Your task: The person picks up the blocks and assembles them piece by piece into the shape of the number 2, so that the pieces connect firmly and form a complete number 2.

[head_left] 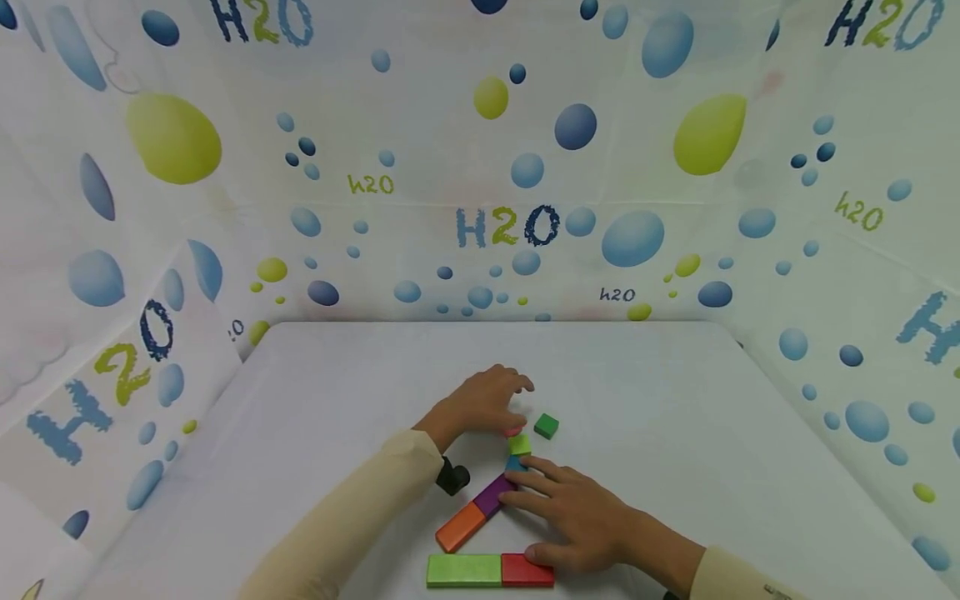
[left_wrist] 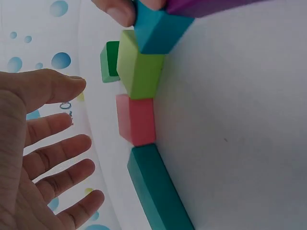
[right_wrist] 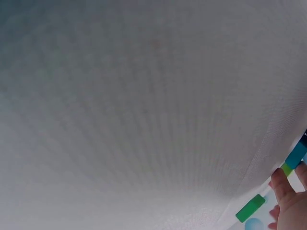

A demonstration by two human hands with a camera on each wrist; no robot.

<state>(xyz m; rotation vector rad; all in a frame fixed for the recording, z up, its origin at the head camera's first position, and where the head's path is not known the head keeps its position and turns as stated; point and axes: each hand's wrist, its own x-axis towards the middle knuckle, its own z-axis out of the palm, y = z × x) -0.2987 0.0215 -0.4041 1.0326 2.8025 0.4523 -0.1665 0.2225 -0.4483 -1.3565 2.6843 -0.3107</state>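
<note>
My left hand (head_left: 483,400) hovers over the far end of a bent row of blocks, its fingers spread and holding nothing. In the left wrist view, a teal block (left_wrist: 160,187), a pink-red block (left_wrist: 136,120), a lime block (left_wrist: 139,67) and a blue block (left_wrist: 160,28) stand end to end beside that hand. My right hand (head_left: 577,508) lies with extended fingers, fingertips at the blue block and the purple block (head_left: 492,495). Its thumb rests at the red block (head_left: 525,572) nearer me. An orange block (head_left: 461,527) adjoins the purple one.
A loose green block (head_left: 547,426) lies to the right of the row. Nearest me, a long light-green block (head_left: 463,571) abuts the red one. A black wrist device (head_left: 453,476) sits below my left sleeve. The white table (head_left: 645,375) meets a patterned cloth (head_left: 420,125) behind.
</note>
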